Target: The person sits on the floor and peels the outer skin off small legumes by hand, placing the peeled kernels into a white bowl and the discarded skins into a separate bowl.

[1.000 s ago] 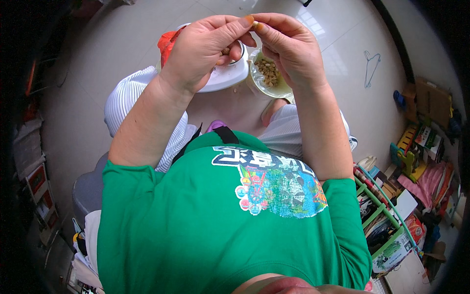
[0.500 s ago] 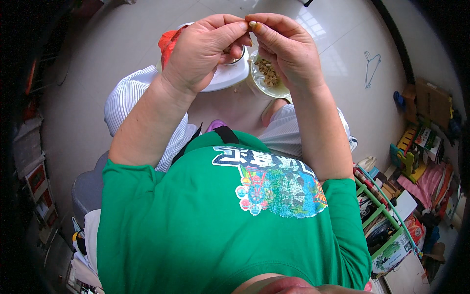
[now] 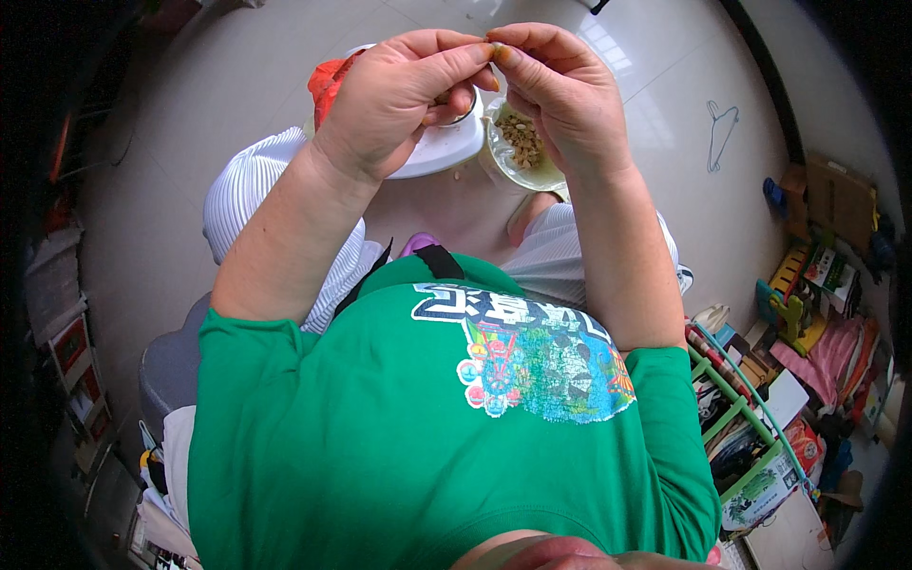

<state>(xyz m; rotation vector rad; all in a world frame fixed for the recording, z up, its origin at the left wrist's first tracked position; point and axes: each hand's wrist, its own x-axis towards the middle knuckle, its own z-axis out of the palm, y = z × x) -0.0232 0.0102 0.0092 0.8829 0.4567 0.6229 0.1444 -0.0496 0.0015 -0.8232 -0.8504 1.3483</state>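
Note:
My left hand point(image 3: 399, 104) and my right hand point(image 3: 560, 104) meet at the top of the view, stained thumb tips pressed to the index fingers around something tiny, mostly hidden. The other fingers of both hands are curled. Behind them are a white stand point(image 3: 437, 152) with a rimmed container on it, mostly covered by my left hand, and a red bag point(image 3: 323, 85). Below my right hand, a plastic-lined pale green bowl point(image 3: 535, 174) holds tan shells or pieces point(image 3: 519, 138).
My knees and a purple shoe point(image 3: 418, 240) are below. A wire hanger point(image 3: 721, 133) lies on the tiled floor point(image 3: 665, 142). Cardboard point(image 3: 836, 199), a green rack point(image 3: 736, 437) and piled clutter line the right wall. A grey seat point(image 3: 171, 361) is at my left.
The small pale piece visible between my fingertips half a second ago is now mostly covered by my thumbs. My hands have shifted only slightly.

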